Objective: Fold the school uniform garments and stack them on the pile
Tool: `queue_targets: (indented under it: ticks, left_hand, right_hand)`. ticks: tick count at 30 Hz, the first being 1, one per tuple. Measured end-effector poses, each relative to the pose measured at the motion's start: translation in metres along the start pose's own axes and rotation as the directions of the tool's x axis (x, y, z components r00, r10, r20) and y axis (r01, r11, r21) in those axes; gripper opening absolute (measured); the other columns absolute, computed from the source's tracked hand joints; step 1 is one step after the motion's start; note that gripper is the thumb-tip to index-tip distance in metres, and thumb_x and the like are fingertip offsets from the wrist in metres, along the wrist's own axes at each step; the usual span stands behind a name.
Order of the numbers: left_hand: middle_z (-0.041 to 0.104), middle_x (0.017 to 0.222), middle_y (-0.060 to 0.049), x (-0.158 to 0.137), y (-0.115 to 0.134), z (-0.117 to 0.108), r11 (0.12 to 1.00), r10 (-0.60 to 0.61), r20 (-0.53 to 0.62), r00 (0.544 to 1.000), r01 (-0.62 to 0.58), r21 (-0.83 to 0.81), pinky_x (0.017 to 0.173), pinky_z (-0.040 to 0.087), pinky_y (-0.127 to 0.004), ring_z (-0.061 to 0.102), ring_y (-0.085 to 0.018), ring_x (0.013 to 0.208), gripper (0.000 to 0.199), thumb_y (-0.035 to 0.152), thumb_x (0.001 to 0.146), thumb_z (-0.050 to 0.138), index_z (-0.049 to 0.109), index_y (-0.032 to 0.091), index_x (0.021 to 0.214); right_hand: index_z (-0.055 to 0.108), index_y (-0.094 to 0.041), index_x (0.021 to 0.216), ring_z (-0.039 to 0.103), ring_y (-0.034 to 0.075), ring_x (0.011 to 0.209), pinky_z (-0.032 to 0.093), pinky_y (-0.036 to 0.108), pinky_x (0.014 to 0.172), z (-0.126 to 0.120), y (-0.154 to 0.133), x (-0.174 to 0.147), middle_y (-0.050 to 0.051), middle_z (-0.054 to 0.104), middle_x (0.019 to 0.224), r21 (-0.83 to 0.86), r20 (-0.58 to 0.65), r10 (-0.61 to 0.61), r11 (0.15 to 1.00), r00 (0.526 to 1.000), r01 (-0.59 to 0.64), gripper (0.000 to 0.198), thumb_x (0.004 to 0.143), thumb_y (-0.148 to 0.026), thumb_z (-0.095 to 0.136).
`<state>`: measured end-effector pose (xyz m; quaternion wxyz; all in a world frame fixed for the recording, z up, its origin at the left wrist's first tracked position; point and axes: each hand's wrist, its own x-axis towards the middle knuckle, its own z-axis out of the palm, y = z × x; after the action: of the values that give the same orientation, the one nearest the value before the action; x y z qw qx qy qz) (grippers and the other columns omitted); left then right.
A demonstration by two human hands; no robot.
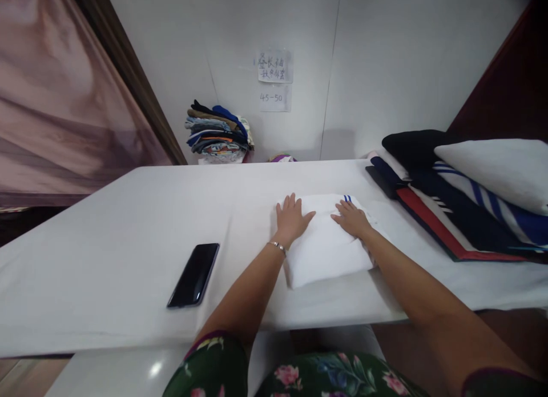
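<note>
A folded white garment (329, 251) with short blue stripes near its far right corner lies flat in front of me. My left hand (291, 219) rests on its far left edge, fingers spread and pointing away from me. On the far right part of the garment lies my right hand (351, 219), palm down with its fingers apart. Neither hand grips the cloth. A bracelet circles my left wrist. The layers under the top face of the garment are hidden.
The garment lies on a white-covered table (128, 225). A dark phone (194, 274) lies to the left. Folded clothes (462, 214) are piled at the right. Beyond the far edge, more clothes (218, 131) stand stacked near handwritten notes (275, 80) on the wall.
</note>
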<state>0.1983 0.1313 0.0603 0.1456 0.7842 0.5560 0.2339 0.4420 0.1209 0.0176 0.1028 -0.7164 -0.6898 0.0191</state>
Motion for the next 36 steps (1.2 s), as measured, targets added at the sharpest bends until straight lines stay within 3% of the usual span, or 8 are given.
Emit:
queue_targets:
  ticks: [5,12,16,19,23,28,33,36]
  left_hand:
    - [0.027,0.155,-0.015,0.022,-0.024,0.021,0.986,-0.161,0.204,0.966,0.164,0.000,0.115,0.009,-0.057,0.018,-0.030,0.145,0.067,0.064,0.085,0.039,0.043,0.021,0.137]
    - [0.030,0.155,-0.011,0.025,-0.028,0.023,0.973,-0.192,0.177,0.965,0.212,-0.096,0.116,0.006,-0.053,0.019,-0.028,0.145,0.064,0.061,0.082,0.048,0.047,0.025,0.134]
    - [0.037,0.152,-0.010,0.025,-0.026,0.008,0.949,-0.180,0.161,0.971,0.214,-0.232,0.117,0.014,-0.047,0.027,-0.026,0.143,0.059,0.056,0.087,0.045,0.048,0.023,0.135]
    - [0.036,0.152,-0.009,0.008,-0.027,-0.009,0.942,-0.136,0.110,0.985,0.163,-0.294,0.116,0.022,-0.036,0.031,-0.021,0.141,0.059,0.052,0.094,0.031,0.042,0.017,0.140]
    - [0.042,0.149,-0.005,-0.052,-0.030,-0.023,0.950,0.015,0.049,0.999,0.001,-0.312,0.116,0.024,-0.033,0.036,-0.019,0.138,0.053,0.045,0.091,0.044,0.047,0.019,0.138]
    - [0.033,0.154,-0.005,-0.125,-0.030,-0.020,0.968,0.250,0.215,0.944,-0.238,-0.080,0.118,0.017,-0.043,0.025,-0.026,0.143,0.070,0.045,0.077,0.067,0.046,0.023,0.139]
    - [0.026,0.156,-0.009,-0.136,-0.026,-0.015,0.932,0.339,0.177,0.924,-0.356,0.073,0.117,0.018,-0.048,0.018,-0.029,0.145,0.069,0.037,0.078,0.065,0.043,0.019,0.140]
    - [0.028,0.155,-0.010,-0.135,-0.026,-0.014,0.894,0.427,0.155,0.891,-0.441,0.072,0.115,0.027,-0.048,0.019,-0.028,0.145,0.067,0.024,0.076,0.063,0.042,0.018,0.140]
  right_hand:
    - [0.047,-0.026,0.137,0.025,0.026,0.143,0.025,0.052,0.113,-0.004,0.003,0.002,0.006,0.033,0.154,0.132,0.025,0.040,0.990,0.999,-0.043,0.048,0.096,-0.049,0.037]
    - [0.055,-0.020,0.131,0.030,0.025,0.141,0.029,0.048,0.112,-0.012,-0.001,0.004,0.009,0.040,0.150,0.238,0.012,0.068,0.969,0.998,-0.069,0.044,0.094,-0.043,0.048]
    - [0.063,-0.011,0.118,0.047,0.016,0.130,0.038,0.030,0.106,-0.033,0.002,-0.001,0.008,0.056,0.137,0.317,-0.020,0.069,0.947,0.997,-0.059,0.043,0.093,-0.043,0.046]
    - [0.055,-0.013,0.130,0.045,0.014,0.131,0.037,0.029,0.107,-0.055,0.012,-0.023,0.006,0.052,0.140,0.387,-0.078,0.060,0.922,0.995,-0.025,0.049,0.096,-0.045,0.038]
    - [0.043,-0.025,0.143,0.032,0.022,0.140,0.026,0.041,0.115,-0.066,0.028,-0.089,0.002,0.040,0.150,0.436,-0.163,-0.094,0.886,0.982,0.157,0.055,0.091,-0.041,0.049]
    - [0.042,-0.023,0.143,0.020,0.026,0.145,0.017,0.048,0.116,-0.043,0.051,-0.158,0.005,0.031,0.155,0.230,-0.086,-0.366,0.898,0.927,0.376,0.061,0.084,-0.033,0.055]
    - [0.044,-0.022,0.141,0.016,0.025,0.146,0.018,0.050,0.114,-0.032,0.060,-0.153,0.006,0.030,0.155,0.042,-0.093,-0.344,0.936,0.935,0.348,0.063,0.079,-0.015,0.048]
    - [0.046,-0.022,0.140,0.023,0.027,0.143,0.022,0.052,0.112,-0.033,0.062,-0.140,0.007,0.035,0.153,-0.008,-0.093,-0.411,0.911,0.907,0.412,0.069,0.073,-0.007,0.048]
